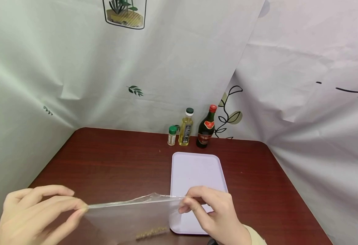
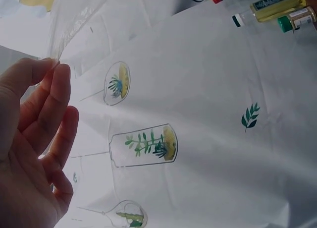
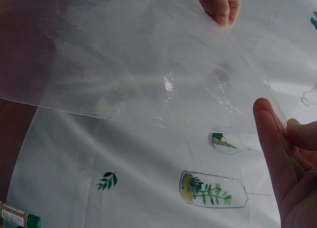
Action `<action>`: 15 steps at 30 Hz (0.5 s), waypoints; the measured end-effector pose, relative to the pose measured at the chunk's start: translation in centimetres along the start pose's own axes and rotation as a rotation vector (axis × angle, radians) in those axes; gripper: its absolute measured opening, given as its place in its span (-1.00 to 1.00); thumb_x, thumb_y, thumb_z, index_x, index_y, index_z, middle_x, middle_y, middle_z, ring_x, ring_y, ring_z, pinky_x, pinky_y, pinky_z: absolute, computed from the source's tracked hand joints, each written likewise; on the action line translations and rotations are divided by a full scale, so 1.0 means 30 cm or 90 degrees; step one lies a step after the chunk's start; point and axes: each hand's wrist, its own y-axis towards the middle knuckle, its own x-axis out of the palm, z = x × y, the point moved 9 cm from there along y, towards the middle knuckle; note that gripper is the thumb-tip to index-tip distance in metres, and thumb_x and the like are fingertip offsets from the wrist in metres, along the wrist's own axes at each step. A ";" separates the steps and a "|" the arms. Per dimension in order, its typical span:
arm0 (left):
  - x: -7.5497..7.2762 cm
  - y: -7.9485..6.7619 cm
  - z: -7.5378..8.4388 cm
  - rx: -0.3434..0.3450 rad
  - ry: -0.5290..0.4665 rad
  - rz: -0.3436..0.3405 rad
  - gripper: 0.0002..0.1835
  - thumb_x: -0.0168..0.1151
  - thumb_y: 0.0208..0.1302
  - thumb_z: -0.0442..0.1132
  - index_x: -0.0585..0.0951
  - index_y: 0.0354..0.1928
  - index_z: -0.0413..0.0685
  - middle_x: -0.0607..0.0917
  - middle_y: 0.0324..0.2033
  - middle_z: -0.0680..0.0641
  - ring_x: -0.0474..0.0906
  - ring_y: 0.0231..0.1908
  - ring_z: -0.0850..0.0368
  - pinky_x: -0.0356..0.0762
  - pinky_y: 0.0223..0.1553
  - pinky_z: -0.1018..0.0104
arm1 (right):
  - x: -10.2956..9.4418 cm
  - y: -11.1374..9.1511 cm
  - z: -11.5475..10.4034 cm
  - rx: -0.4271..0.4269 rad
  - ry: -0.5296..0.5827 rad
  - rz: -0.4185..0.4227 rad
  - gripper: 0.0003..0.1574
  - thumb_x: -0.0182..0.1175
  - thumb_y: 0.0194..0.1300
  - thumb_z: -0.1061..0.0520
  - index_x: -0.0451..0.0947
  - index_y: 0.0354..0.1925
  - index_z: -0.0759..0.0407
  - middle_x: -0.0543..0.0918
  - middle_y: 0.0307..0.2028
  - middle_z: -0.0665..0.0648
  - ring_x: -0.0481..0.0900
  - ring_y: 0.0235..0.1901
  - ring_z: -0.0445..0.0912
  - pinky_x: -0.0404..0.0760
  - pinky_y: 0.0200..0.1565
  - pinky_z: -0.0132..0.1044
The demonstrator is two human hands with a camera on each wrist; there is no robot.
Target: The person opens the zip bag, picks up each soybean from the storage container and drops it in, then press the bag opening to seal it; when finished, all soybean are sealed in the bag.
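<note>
A clear plastic bag (image 1: 126, 217) is stretched nearly level between two hands, low in the head view. At its left end the left hand (image 1: 41, 214) pinches the top edge between thumb and fingertip. The other end of that edge is pinched by the right hand (image 1: 214, 211), in front of the tray. In the right wrist view the bag (image 3: 124, 64) spreads out as a thin, shiny sheet. A strip of small yellowish pieces (image 1: 152, 233) shows low in the bag's area; what they are is too blurred to make out.
A pale lilac tray (image 1: 197, 170) lies on the dark red-brown table (image 1: 120, 160), partly behind the right hand. Along the back edge stand a green-capped shaker jar (image 1: 171, 136), a bottle of yellow oil (image 1: 185, 129) and a dark red-capped bottle (image 1: 206, 127). White printed cloth (image 1: 105, 68) hangs behind.
</note>
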 end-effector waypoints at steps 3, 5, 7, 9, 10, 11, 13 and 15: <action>-0.007 -0.027 -0.033 -0.012 0.005 -0.038 -0.81 0.13 0.21 0.21 0.66 -0.46 0.49 0.58 -0.49 0.51 0.43 -0.17 0.50 0.02 -0.14 0.46 | 0.007 0.008 -0.016 -0.013 0.015 -0.003 -0.86 0.09 0.34 0.27 0.47 -0.37 0.31 0.63 -0.56 0.10 0.64 -0.54 -0.24 0.57 -0.41 -0.54; -0.014 -0.038 -0.048 -0.011 0.011 -0.049 -0.80 0.12 0.20 0.23 0.66 -0.45 0.51 0.59 -0.48 0.52 0.42 -0.16 0.51 0.04 -0.15 0.47 | 0.011 0.011 -0.022 -0.015 0.022 -0.004 -0.86 0.08 0.34 0.27 0.47 -0.37 0.32 0.62 -0.56 0.11 0.64 -0.55 -0.24 0.57 -0.41 -0.54; -0.014 -0.066 -0.078 -0.019 0.014 -0.066 -0.86 0.19 0.15 0.23 0.66 -0.43 0.53 0.59 -0.47 0.52 0.43 -0.16 0.48 0.05 -0.14 0.45 | 0.017 0.010 -0.020 -0.007 0.026 -0.005 -0.87 0.08 0.35 0.27 0.47 -0.37 0.31 0.63 -0.56 0.11 0.64 -0.56 -0.24 0.57 -0.41 -0.54; -0.006 -0.112 -0.122 -0.023 0.016 -0.080 -0.90 0.29 0.05 0.20 0.67 -0.38 0.53 0.61 -0.43 0.51 0.46 -0.13 0.43 0.06 -0.07 0.41 | 0.024 0.006 -0.012 0.012 0.028 -0.007 -0.88 0.08 0.35 0.27 0.47 -0.35 0.30 0.63 -0.56 0.10 0.64 -0.56 -0.25 0.57 -0.41 -0.54; 0.003 -0.146 -0.157 -0.038 0.019 -0.091 -0.87 0.35 -0.01 0.19 0.68 -0.36 0.54 0.62 -0.42 0.48 0.47 -0.12 0.39 0.07 -0.06 0.36 | 0.028 0.004 -0.006 0.022 0.030 -0.009 -0.89 0.09 0.34 0.27 0.47 -0.34 0.29 0.63 -0.56 0.09 0.64 -0.56 -0.26 0.57 -0.41 -0.54; 0.014 -0.183 -0.195 -0.051 0.018 -0.098 -0.80 0.41 -0.10 0.16 0.68 -0.35 0.53 0.64 -0.41 0.45 0.49 -0.11 0.33 0.08 -0.06 0.30 | 0.033 0.001 0.001 0.034 0.034 -0.011 -0.91 0.09 0.34 0.27 0.46 -0.34 0.28 0.63 -0.56 0.08 0.64 -0.57 -0.26 0.57 -0.41 -0.54; 0.024 -0.224 -0.241 -0.035 -0.008 -0.059 -0.79 0.45 -0.13 0.13 0.71 -0.36 0.43 0.67 -0.40 0.39 0.52 -0.10 0.27 0.11 -0.01 0.29 | 0.045 -0.005 0.021 0.060 0.044 -0.015 -0.94 0.10 0.33 0.28 0.46 -0.33 0.25 0.64 -0.56 0.08 0.64 -0.57 -0.27 0.57 -0.42 -0.54; 0.011 -0.162 -0.195 -0.032 -0.023 -0.030 -0.84 0.38 -0.01 0.15 0.72 -0.43 0.34 0.66 -0.46 0.37 0.50 -0.12 0.36 0.12 -0.10 0.32 | 0.060 -0.012 0.047 0.081 0.061 -0.019 -0.96 0.13 0.29 0.33 0.45 -0.32 0.24 0.64 -0.57 0.08 0.64 -0.58 -0.26 0.57 -0.44 -0.54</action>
